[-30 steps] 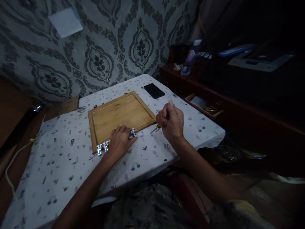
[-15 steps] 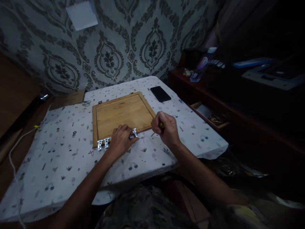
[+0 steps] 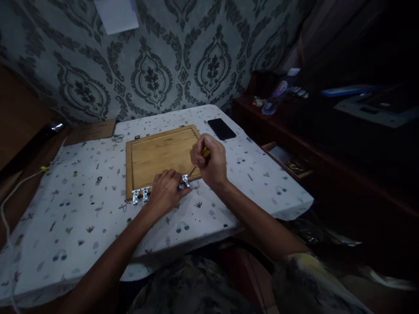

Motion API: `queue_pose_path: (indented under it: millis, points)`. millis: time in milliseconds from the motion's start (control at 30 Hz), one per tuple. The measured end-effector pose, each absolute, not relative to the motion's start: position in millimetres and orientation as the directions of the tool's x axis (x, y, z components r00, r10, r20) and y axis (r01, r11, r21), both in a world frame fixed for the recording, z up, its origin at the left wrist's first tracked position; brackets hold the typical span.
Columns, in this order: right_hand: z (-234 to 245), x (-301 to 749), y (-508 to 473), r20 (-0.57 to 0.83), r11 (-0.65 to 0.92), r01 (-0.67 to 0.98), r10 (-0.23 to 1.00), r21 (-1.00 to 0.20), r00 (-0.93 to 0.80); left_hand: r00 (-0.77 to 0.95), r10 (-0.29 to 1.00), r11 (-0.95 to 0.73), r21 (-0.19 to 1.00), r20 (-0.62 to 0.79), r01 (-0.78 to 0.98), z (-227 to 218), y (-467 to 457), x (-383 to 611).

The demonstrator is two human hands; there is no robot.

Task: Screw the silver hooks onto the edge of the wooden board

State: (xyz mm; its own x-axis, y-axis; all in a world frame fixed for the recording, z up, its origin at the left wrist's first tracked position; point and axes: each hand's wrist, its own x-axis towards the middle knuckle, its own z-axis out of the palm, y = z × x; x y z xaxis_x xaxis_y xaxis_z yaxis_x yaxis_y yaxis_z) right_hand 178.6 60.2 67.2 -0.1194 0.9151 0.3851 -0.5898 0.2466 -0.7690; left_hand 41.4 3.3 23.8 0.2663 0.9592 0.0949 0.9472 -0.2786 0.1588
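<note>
In the middle of the frame the wooden board (image 3: 162,155) is lying flat on the patterned tablecloth (image 3: 81,218), with its near edge facing the person. The left hand (image 3: 166,190) is resting palm down on that near edge, fingers bent over a metal bracket (image 3: 185,181) that is sticking out just to the right of the knuckles; whether the fingers are pinching it or only pressing on it cannot be told. Another pair of brackets (image 3: 139,195) is sitting on the same edge, just left of the hand. The right hand (image 3: 211,165) is hovering over the board's lower right corner, closed in a fist around a screwdriver (image 3: 199,160), whose yellow handle is showing between the fingers and whose thin shaft is slanting down and left toward the bracket beside the left hand. A dark phone (image 3: 221,128) is lying on the cloth just past the board's upper right corner. A white sheet (image 3: 116,15) is hanging on the wallpaper at the upper left of the frame.
</note>
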Motion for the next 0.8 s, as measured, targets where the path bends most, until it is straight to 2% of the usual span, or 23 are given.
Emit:
queue_pose_path:
  millis: [433, 800]
  points:
    - [41, 152, 68, 0.346, 0.306, -0.562, 0.937, -0.769, 0.037, 0.263, 0.954, -0.285, 0.169, 0.142, 0.943, 14, 3, 40]
    - [46, 159, 72, 0.354, 0.327, -0.506, 0.934, -0.798, 0.046, 0.268, 0.952, -0.292, 0.177, 0.151, 0.94, 10, 3, 40]
